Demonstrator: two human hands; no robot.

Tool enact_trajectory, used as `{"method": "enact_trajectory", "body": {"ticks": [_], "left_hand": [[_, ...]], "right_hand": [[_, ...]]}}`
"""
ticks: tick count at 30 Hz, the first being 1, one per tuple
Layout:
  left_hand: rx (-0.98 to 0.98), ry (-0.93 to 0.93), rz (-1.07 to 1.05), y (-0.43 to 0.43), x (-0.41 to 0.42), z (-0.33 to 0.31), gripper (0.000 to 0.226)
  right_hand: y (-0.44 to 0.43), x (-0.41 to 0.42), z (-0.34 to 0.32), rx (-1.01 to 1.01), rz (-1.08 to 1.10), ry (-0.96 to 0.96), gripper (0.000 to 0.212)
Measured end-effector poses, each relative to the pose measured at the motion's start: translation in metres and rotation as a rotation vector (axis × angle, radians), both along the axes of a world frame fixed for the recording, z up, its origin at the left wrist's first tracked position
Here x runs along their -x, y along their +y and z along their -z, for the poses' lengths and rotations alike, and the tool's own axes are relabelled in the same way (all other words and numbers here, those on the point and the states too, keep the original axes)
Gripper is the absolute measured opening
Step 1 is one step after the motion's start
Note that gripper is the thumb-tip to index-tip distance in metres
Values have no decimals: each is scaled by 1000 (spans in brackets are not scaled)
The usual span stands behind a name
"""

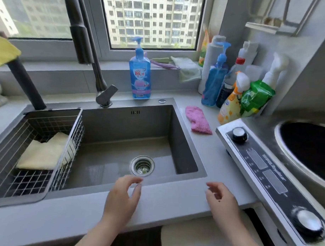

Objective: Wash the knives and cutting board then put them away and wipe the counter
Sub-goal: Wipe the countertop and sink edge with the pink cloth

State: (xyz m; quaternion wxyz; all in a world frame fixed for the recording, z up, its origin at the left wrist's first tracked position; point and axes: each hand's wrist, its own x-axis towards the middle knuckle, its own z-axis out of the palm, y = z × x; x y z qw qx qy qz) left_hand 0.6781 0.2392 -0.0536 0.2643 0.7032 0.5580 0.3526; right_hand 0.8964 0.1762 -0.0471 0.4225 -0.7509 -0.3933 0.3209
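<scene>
Bare left hand (122, 199), bare right hand (222, 200), forearms uncovered to frame edge

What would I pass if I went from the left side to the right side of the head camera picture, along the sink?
wire basket with the yellow cloth in it → sink drain → pink cloth → stove control panel
</scene>
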Motion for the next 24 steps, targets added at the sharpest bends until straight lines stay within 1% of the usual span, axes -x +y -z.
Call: {"method": "enact_trajectory", "body": {"ticks": [1,2,4,6,7,10,12,16,17,20,22,24], "left_hand": [[-46,4,6,23,7,-2,38],[-85,3,6,46,15,-3,47],[-91,22,2,92,31,-6,55],[-109,48,6,135,47,-12,59],[-121,72,11,154,55,-16,58],[-121,193,10,204,75,-22,47],[-196,296,0,232,81,-28,48],[-388,619,111,282,80,-24,56],[-405,675,123,290,78,-23,56],[-333,752,113,307,75,-19,70],[-335,783,99,310,77,-16,60],[-312,755,114,310,80,-19,53]], "right_hand": [[20,4,-5,-19,17,-38,18],[42,9,-9,-35,24,-79,17],[86,18,-14,-43,33,-163,20],[128,26,-15,-24,61,-247,29],[147,28,-15,-10,84,-283,32],[187,29,-13,71,160,-367,42],[198,26,-12,130,186,-418,46],[208,8,-11,282,127,-633,50],[211,2,-13,323,114,-682,51],[226,-14,-20,405,80,-762,54],[240,-24,-21,444,13,-800,57],[254,-31,-17,479,-62,-799,59]]}}
